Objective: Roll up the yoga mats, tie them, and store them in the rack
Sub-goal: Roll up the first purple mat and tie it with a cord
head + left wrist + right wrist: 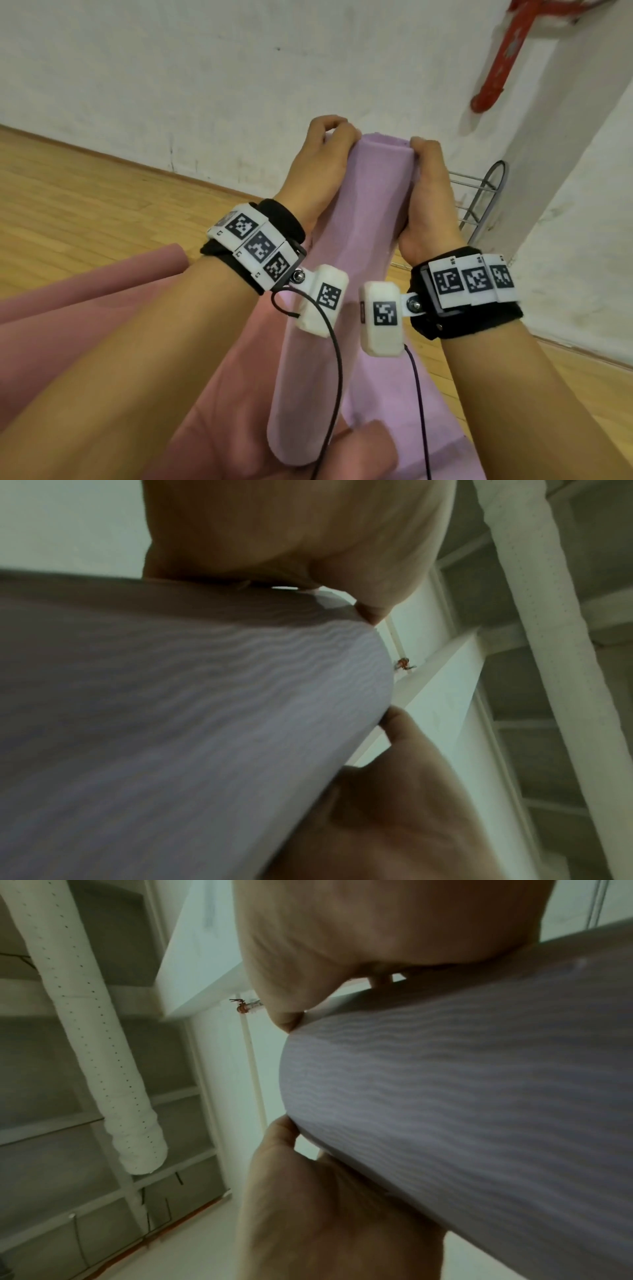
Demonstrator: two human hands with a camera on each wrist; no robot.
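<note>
A lilac yoga mat [359,219] is lifted up in front of me, folded or loosely rolled lengthways, its lower part trailing to the floor. My left hand [325,150] grips its top left corner and my right hand [426,161] grips the top right corner. In the left wrist view the ribbed lilac mat [188,696] fills the frame, pinched between thumb and fingers. The right wrist view shows the same mat [462,1096] held the same way. A pink mat [85,308] lies spread on the floor at the left, one end [171,260] rolled.
A grey metal wire rack [479,202] stands against the white wall behind the mat, at the right. A red pipe [503,58] runs down the wall at the upper right. The floor [68,205] is light wood boards.
</note>
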